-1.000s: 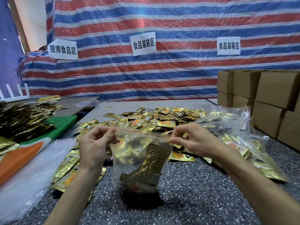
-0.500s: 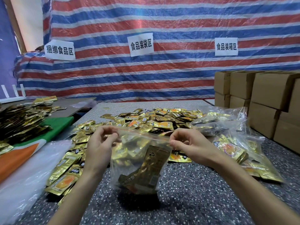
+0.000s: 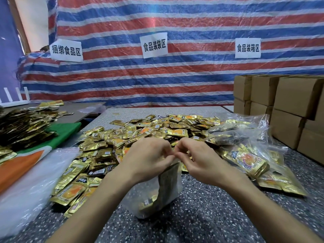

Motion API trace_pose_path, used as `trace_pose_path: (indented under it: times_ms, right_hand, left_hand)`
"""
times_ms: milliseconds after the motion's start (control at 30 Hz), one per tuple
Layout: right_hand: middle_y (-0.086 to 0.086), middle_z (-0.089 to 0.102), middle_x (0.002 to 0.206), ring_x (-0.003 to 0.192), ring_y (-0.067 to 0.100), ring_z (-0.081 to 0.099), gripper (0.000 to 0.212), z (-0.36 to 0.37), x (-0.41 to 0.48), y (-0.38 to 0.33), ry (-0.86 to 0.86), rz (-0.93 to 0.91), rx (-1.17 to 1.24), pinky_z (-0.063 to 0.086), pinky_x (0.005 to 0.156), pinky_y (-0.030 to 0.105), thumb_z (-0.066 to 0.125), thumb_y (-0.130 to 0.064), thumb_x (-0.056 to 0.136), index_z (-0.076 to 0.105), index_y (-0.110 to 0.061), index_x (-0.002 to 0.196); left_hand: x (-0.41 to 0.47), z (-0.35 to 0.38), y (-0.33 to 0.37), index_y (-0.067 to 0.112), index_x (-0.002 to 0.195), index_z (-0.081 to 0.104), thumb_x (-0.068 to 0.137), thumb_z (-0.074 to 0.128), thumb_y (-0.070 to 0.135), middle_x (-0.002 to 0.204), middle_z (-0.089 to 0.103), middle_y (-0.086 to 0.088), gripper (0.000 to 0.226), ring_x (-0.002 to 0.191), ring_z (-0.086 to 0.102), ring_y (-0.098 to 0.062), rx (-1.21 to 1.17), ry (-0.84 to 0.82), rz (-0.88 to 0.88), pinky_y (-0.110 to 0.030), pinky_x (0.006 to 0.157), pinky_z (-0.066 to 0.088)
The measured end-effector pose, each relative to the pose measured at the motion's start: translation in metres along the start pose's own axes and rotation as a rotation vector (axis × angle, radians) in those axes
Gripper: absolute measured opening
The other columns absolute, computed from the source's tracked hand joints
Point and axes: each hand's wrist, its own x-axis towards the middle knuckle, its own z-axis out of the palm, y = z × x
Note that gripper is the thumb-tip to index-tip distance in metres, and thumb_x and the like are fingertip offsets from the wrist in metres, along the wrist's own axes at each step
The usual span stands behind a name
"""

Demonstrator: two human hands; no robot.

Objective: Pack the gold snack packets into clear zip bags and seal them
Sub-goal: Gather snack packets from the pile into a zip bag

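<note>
Left hand [image 3: 149, 159] and right hand [image 3: 199, 159] now meet atop zip bag [image 3: 169, 188]; loose packets [image 3: 157, 128] behind.

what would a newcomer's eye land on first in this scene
The big heap of gold packets spread across the middle of the speckled table grabs the eye first. In front of it, the left hand and right hand meet, pinching the top of a clear bag with packets inside. Behind hangs a red, white and blue striped tarp, with brown cardboard boxes stacked at the right.
</note>
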Motion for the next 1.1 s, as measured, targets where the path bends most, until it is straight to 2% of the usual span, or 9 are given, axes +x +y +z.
trace_pose_path:
  times_ms: [67, 200, 400, 667, 833, 1100]
  right_hand:
    - [-0.01, 0.063, 0.089, 0.079, 0.01, 0.056, 0.006, 0.0, 0.001, -0.003, 0.012, -0.013, 0.006, 0.05, 0.073, 0.041, 0.06, -0.025, 0.098, 0.061, -0.021, 0.095]
    - [-0.007, 0.066, 0.087, 0.08, 0.014, 0.06, 0.005, -0.005, 0.005, -0.007, 0.015, -0.015, 0.059, 0.051, 0.075, 0.047, 0.062, -0.022, 0.097, 0.064, -0.019, 0.093]
    - [-0.01, 0.062, 0.078, 0.076, 0.011, 0.058, 0.011, -0.004, 0.013, -0.016, 0.068, 0.033, 0.132, 0.051, 0.078, 0.047, 0.063, -0.018, 0.095, 0.062, -0.022, 0.085]
    - [-0.012, 0.062, 0.078, 0.076, 0.006, 0.057, 0.009, -0.007, 0.016, -0.014, 0.091, 0.043, 0.121, 0.051, 0.078, 0.046, 0.064, -0.017, 0.095, 0.064, -0.018, 0.086]
    - [-0.011, 0.064, 0.079, 0.079, 0.01, 0.061, 0.009, -0.012, 0.015, -0.005, 0.076, 0.079, 0.131, 0.053, 0.083, 0.049, 0.065, -0.021, 0.096, 0.066, -0.022, 0.087]
    - [-0.008, 0.067, 0.081, 0.08, 0.012, 0.063, 0.008, -0.018, 0.014, 0.004, 0.09, 0.114, 0.118, 0.053, 0.082, 0.049, 0.066, -0.018, 0.095, 0.068, -0.019, 0.088]
  left_hand:
    - [0.0, -0.001, -0.002, 0.025, 0.089, 0.07, 0.09, 0.064, 0.039, 0.086, 0.068, 0.009, 0.015, 0.086, 0.062, -0.015, -0.046, -0.009, -0.003, -0.035, 0.075, 0.049]
    - [-0.003, -0.001, -0.003, 0.019, 0.082, 0.067, 0.085, 0.064, 0.029, 0.08, 0.064, 0.007, 0.011, 0.079, 0.06, -0.019, -0.108, 0.056, 0.031, -0.039, 0.071, 0.05]
    - [-0.004, -0.008, -0.001, 0.02, 0.074, 0.063, 0.081, 0.059, 0.028, 0.071, 0.055, 0.015, 0.012, 0.069, 0.055, -0.015, -0.098, 0.127, 0.047, -0.035, 0.065, 0.048]
    - [-0.012, -0.016, -0.005, 0.02, 0.077, 0.065, 0.085, 0.053, 0.028, 0.075, 0.059, 0.012, 0.017, 0.07, 0.055, -0.008, -0.057, 0.104, 0.05, -0.033, 0.065, 0.048]
    - [-0.019, -0.014, -0.012, 0.016, 0.073, 0.059, 0.093, 0.063, 0.027, 0.071, 0.057, 0.007, 0.023, 0.066, 0.053, -0.012, -0.013, 0.108, 0.056, -0.034, 0.062, 0.046]
    - [-0.033, -0.021, -0.017, 0.019, 0.087, 0.064, 0.093, 0.064, 0.019, 0.084, 0.058, 0.01, 0.005, 0.076, 0.055, -0.011, 0.02, 0.057, 0.071, -0.033, 0.071, 0.048]
